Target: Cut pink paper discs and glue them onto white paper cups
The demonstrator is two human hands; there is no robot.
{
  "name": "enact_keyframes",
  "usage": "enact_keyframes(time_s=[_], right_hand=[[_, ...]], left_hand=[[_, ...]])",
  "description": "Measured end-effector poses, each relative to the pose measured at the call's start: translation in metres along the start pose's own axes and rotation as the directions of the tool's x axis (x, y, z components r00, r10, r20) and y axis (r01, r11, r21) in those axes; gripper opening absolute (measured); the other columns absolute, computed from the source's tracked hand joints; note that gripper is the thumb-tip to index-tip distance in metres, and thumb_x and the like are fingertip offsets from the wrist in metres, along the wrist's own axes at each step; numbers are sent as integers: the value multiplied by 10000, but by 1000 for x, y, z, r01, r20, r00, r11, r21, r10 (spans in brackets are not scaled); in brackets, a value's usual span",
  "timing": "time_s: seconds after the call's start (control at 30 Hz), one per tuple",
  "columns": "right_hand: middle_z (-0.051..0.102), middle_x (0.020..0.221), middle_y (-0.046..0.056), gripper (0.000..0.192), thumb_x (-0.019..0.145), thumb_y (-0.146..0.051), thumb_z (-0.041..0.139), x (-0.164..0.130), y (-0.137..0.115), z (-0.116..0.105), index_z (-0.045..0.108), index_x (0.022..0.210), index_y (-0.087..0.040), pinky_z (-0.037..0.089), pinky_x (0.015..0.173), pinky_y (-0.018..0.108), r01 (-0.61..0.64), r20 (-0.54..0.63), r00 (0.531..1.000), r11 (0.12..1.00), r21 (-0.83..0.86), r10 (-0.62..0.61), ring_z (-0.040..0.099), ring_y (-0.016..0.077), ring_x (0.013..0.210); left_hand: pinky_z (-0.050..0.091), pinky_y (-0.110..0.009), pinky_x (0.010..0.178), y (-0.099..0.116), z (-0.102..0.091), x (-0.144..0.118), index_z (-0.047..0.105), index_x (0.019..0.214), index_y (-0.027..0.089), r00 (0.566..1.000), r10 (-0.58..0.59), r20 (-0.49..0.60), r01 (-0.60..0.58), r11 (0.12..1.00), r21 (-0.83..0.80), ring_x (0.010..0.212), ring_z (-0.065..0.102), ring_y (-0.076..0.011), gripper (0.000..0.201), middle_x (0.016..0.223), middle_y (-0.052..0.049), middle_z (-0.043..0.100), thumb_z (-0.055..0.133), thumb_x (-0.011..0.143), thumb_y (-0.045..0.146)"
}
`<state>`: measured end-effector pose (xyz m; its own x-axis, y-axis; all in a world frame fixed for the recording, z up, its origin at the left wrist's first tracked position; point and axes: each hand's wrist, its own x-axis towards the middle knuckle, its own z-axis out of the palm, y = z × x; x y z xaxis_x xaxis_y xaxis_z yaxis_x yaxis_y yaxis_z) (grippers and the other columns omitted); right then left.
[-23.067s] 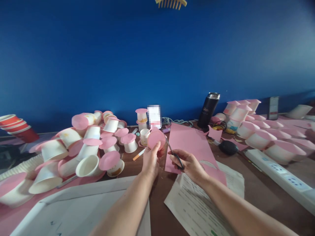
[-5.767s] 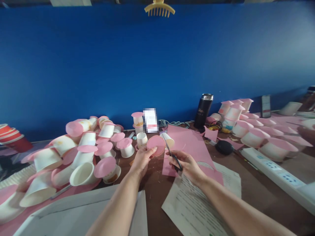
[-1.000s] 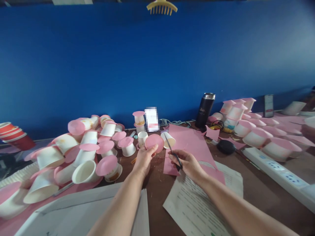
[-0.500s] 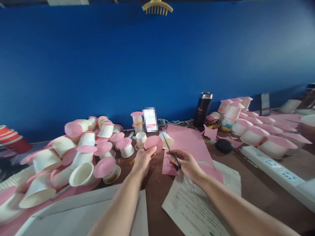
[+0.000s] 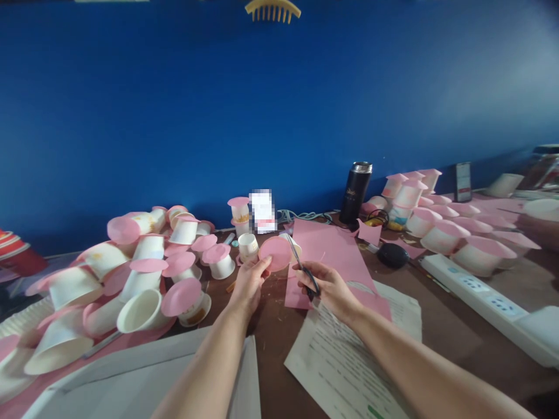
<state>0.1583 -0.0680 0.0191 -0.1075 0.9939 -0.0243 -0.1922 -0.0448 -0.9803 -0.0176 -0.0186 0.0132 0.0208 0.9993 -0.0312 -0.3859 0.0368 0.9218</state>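
Fingers of the left hand (image 5: pixel 250 281) pinch a pink paper disc (image 5: pixel 275 254); the right hand (image 5: pixel 326 287) grips scissors (image 5: pixel 300 269), blades touching the disc's edge.

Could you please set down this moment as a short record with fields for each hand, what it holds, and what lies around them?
left hand: holds a pink paper disc by its lower edge, raised above the table
right hand: grips scissors, blades pointing up toward the disc's right edge
behind the hands: pink paper sheet lying flat
near side: printed sheet under the right forearm
left: heap of white paper cups, many with pink discs on them
right: row of pink-topped cups, power strip
back: black flask against the blue wall
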Motion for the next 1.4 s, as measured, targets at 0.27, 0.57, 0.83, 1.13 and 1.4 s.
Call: enact_keyframes(time_s=[0.27, 0.57, 0.83, 1.13, 1.4], right_hand=[[581, 722, -9, 422, 712, -504, 772, 2, 4, -3, 705, 1002, -204, 385, 501, 215, -28, 12, 1000, 999, -16, 28, 537, 105, 621], [608, 739, 7, 442, 692, -495, 787, 2, 4, -3, 714, 1005, -191, 404, 524, 219, -13, 0, 1000, 1000, -24, 13, 546, 107, 629], [599, 730, 12, 445, 693, -502, 784, 2, 3, -2, 717, 996, -184, 398, 528, 230, -7, -3, 1000, 999, -35, 7, 543, 117, 624], [593, 680, -4, 427, 687, -499, 790, 1, 0, 0, 716, 964, -183, 373, 518, 237, -15, -18, 1000, 999, -35, 15, 494, 95, 559], [577, 679, -6, 445, 632, -504, 819, 0, -2, 3, 727, 925, -182, 380, 534, 240, -14, -48, 999, 1000, -18, 13, 507, 103, 585]], left_hand=[[408, -231, 688, -1, -2, 2, 707, 851, 171, 1000, 6, 28, -7, 999, 37, 767, 566, -133, 272, 847, -34, 657, 777, 683, 373], [367, -239, 616, 1, -7, 5, 692, 759, 159, 996, 82, 33, -86, 985, 149, 631, 478, -102, 282, 712, -1, 609, 787, 669, 409], [355, -255, 618, 2, -8, 6, 697, 726, 159, 994, 85, 71, -97, 979, 180, 627, 484, -113, 273, 678, -4, 599, 776, 680, 417], [367, -249, 638, 4, -7, 4, 717, 788, 160, 997, 65, 38, -71, 982, 173, 682, 506, -122, 267, 754, -23, 626, 773, 686, 401], [345, -250, 617, 4, -6, 4, 680, 713, 160, 998, 63, 31, -66, 988, 143, 613, 472, -101, 232, 669, 8, 593, 770, 685, 373]])
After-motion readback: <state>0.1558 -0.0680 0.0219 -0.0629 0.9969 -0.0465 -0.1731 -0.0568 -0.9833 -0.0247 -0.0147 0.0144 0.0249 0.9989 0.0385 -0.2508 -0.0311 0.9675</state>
